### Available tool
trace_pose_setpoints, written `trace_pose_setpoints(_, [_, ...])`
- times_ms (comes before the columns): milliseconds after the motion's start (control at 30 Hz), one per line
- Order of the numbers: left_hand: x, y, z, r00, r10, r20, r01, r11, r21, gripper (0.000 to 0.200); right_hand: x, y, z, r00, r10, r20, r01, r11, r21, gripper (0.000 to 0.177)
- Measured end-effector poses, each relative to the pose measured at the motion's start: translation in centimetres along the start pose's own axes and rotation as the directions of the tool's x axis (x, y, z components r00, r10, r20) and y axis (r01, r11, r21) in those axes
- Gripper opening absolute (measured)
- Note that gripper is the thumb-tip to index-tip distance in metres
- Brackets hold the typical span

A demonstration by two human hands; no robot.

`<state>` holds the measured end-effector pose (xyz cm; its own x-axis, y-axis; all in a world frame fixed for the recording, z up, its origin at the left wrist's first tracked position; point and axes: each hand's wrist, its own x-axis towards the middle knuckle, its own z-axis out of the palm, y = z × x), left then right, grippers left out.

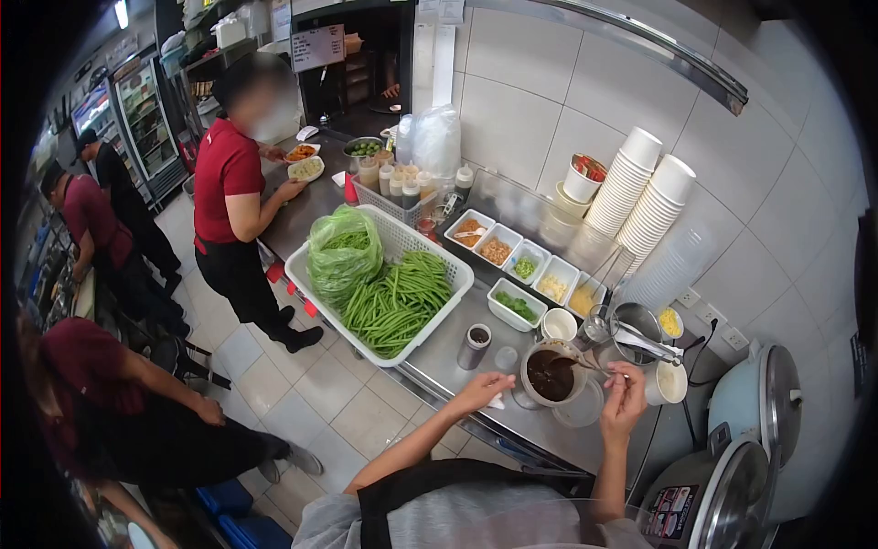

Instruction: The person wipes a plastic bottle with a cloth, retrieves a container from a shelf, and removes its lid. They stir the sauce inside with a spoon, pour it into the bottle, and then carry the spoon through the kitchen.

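Note:
My right hand (624, 395) pinches the handle of a spoon (578, 364) whose bowl dips into a white bowl of dark sauce (551, 374) on the steel counter (448, 361). My left hand (483, 392) rests on the counter's front edge, just left of that bowl, over a small white scrap; its fingers are loosely curled and I cannot tell if it grips anything. A small steel cup (475, 346) stands beyond my left hand. A clear lid (580, 409) lies beside the bowl.
A white basket (302, 272) holds green beans (395, 299) and a green bag (343, 252). Small white trays of toppings (526, 268), stacked paper bowls (640, 197), tongs (647, 343) and rice cookers (732, 457) crowd the counter. A person in red (229, 197) works at the far end; others stand left.

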<state>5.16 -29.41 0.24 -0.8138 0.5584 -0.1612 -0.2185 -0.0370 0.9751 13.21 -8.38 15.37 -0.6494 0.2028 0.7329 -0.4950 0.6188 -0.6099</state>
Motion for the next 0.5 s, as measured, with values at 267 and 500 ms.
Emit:
trace_pose_setpoints(267, [-10.8,-1.2,-5.5,0.976,-0.174,-0.131,0.155,0.978,-0.143,0.036,-1.3,0.2,0.1,0.996,-0.079,0.04,0.084,0.987,-0.135,0.012])
trace_pose_setpoints(500, [-17.3,-17.2,-9.1,0.687,-0.469,-0.555,0.129,0.83,-0.543,0.026,-1.5,1.3,0.7,0.998,-0.043,0.038,0.045,0.998,-0.045,0.013])
